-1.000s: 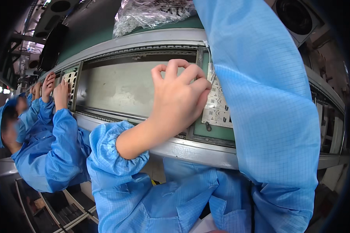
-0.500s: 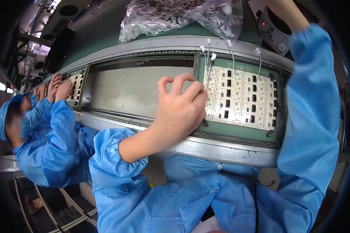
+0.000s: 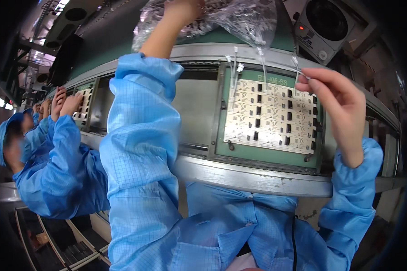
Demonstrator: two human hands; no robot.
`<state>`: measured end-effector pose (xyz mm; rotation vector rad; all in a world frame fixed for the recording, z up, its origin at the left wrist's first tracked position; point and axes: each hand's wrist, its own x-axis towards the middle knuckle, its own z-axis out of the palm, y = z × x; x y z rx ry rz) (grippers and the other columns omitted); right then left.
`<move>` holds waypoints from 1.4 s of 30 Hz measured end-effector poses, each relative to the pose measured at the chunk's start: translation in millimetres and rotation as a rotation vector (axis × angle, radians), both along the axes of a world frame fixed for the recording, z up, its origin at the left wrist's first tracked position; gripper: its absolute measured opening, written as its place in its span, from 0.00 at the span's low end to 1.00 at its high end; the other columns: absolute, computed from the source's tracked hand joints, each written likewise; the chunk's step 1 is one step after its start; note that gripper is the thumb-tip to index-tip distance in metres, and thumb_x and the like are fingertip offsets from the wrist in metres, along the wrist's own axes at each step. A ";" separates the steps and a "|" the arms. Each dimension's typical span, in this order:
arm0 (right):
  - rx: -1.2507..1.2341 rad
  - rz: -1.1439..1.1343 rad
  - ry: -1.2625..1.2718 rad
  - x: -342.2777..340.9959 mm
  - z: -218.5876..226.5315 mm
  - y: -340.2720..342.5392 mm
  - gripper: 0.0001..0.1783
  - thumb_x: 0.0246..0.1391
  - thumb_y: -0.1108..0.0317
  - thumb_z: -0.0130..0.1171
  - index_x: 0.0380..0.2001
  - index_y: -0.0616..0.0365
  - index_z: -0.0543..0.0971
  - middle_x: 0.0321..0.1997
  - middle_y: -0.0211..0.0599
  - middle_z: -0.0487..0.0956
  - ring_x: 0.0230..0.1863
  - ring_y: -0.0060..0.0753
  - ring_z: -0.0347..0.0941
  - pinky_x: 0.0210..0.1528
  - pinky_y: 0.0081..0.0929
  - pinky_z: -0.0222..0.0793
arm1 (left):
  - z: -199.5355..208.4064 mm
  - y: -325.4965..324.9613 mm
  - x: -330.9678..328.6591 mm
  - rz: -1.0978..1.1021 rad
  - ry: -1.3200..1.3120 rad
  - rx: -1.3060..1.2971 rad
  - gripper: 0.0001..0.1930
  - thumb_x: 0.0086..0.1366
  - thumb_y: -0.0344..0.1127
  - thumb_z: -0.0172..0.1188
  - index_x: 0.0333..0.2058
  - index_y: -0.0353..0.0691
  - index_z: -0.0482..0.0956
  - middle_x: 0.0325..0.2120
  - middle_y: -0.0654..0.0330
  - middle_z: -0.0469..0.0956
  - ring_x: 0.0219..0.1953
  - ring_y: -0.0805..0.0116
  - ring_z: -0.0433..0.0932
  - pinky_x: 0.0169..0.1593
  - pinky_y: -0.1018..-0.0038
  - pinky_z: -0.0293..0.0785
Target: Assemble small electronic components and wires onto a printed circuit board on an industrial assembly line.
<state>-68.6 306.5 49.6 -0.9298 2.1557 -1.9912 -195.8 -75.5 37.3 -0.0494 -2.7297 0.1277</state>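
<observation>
My right hand [image 3: 341, 101] pinches a thin grey-white cable [image 3: 300, 72] with a small white connector, above the upper right corner of a panel of white circuit boards [image 3: 271, 117]. Black components sit in columns on the panel, which lies in a green fixture [image 3: 267, 156]. My left hand [image 3: 184, 11] is stretched far forward, at the clear plastic bag [image 3: 251, 22]; its fingers are mostly hidden or out of frame. Other white-tipped cables [image 3: 233, 77] stick out at the panel's upper left, and another cable [image 3: 263, 67] stands at its upper middle.
The fixture rides on a conveyor with metal rails [image 3: 253, 178]. Behind the right rail stands a round fan unit [image 3: 323, 27] with a red light. To the left, a person in blue [image 3: 59, 167] works at another fixture [image 3: 82, 101] on the same line.
My left hand has gone from the panel's left edge up to the bag. My right hand has come down from the upper right to the cable at the panel's corner.
</observation>
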 end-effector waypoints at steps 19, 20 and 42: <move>0.603 -0.046 0.592 3.3 -48.9 -33.7 0.02 0.50 0.75 0.65 0.29 0.60 0.81 0.32 0.30 0.76 0.37 0.34 0.70 0.47 0.31 0.58 | -4.1 -26.0 -24.9 -0.117 0.086 0.670 0.12 0.59 0.39 0.66 0.35 0.37 0.87 0.27 0.55 0.86 0.29 0.68 0.83 0.35 0.70 0.77; 0.604 -0.044 0.592 3.3 -45.8 -33.6 0.02 0.50 0.75 0.65 0.29 0.60 0.81 0.32 0.30 0.76 0.37 0.34 0.70 0.47 0.31 0.58 | 3.1 -26.8 -23.6 -0.104 0.164 0.705 0.12 0.59 0.38 0.66 0.35 0.35 0.87 0.27 0.53 0.86 0.29 0.68 0.83 0.36 0.71 0.77; 0.443 -0.022 1.068 -102.2 17.9 -129.9 0.06 0.56 0.72 0.57 0.36 0.63 0.77 0.36 0.45 0.77 0.39 0.52 0.74 0.41 0.43 0.69 | -31.3 113.3 235.3 -0.434 0.122 0.248 0.06 0.50 0.32 0.67 0.27 0.45 0.78 0.31 0.67 0.75 0.41 0.63 0.73 0.46 0.57 0.62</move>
